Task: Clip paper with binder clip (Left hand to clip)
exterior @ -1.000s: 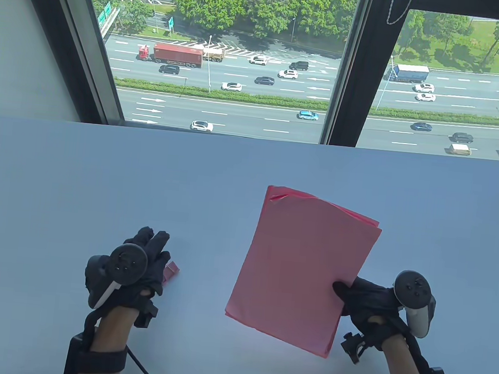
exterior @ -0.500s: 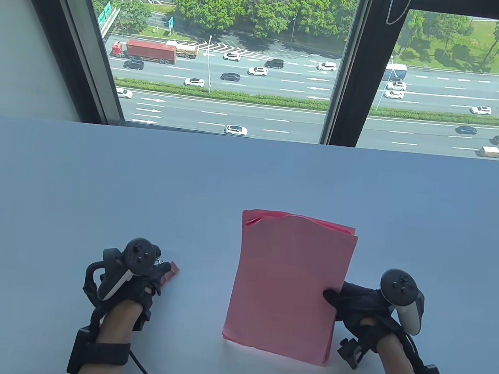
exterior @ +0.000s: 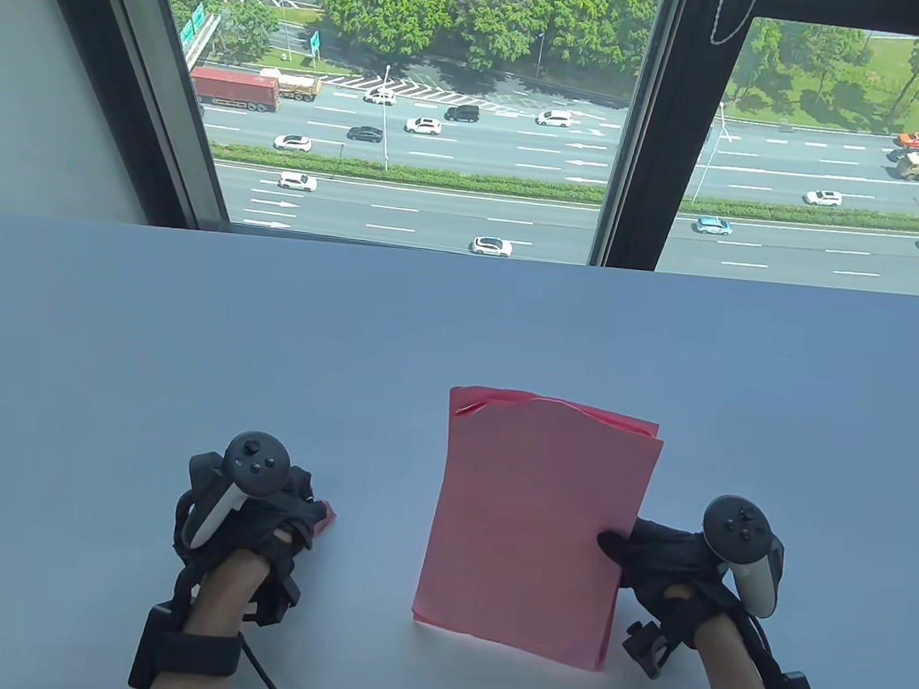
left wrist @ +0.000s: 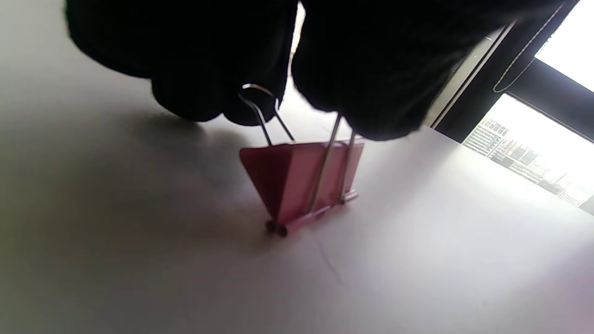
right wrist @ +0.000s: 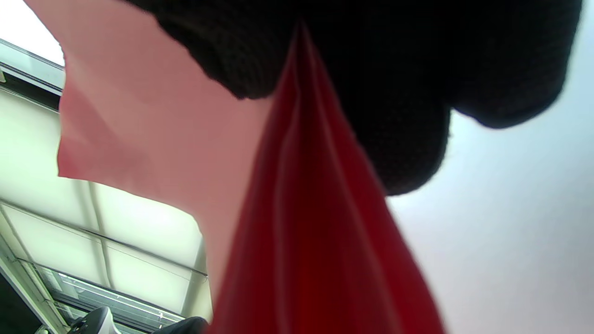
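Toward the near edge of the desk, left of middle: left hand with fingers pinched on the wire handles of the pink binder clip, its closed mouth touching the surface. Just right, toward the near right: right hand clamped on the right edge of the pink paper stack, held up. Likely risks: handles slipping from the glove mid-squeeze; loose, uneven far sheets missing the clip's mouth.
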{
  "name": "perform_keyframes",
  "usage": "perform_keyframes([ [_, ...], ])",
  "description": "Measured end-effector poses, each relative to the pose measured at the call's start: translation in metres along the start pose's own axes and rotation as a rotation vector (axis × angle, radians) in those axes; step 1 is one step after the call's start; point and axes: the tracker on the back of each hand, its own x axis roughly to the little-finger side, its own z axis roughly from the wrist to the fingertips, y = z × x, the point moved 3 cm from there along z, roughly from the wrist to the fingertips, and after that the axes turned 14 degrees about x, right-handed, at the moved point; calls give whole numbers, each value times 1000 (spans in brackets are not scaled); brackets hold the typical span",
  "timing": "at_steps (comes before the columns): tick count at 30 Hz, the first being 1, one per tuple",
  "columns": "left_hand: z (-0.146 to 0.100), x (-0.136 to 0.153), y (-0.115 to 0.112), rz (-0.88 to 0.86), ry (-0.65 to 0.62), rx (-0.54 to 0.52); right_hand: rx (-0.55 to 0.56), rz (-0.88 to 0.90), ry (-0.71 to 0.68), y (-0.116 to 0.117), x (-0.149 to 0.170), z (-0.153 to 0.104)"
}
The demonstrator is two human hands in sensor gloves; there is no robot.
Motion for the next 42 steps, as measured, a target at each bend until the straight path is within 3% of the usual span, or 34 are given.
perform_keyframes([
  [3,0,2,1,-59,-37,-50,-1,7,1,-1,0,0],
  [6,1,6,-1,-258,-127,-43,7,6,2,-5,0,2],
  [10,2,5,-4,-469,-259,6,10,11,5,-8,1,2],
  [13,0,-3,-5,-511,-369,34,8,14,3,-9,1,2],
  [20,-1,-9,-4,-749,-554,-54,-48,89,1,-6,0,2],
  [31,5,-32,-22,-729,-701,204,-203,124,2,9,-2,-1],
  [42,2,-42,-25,-692,-701,179,-169,64,-22,7,-6,-1],
])
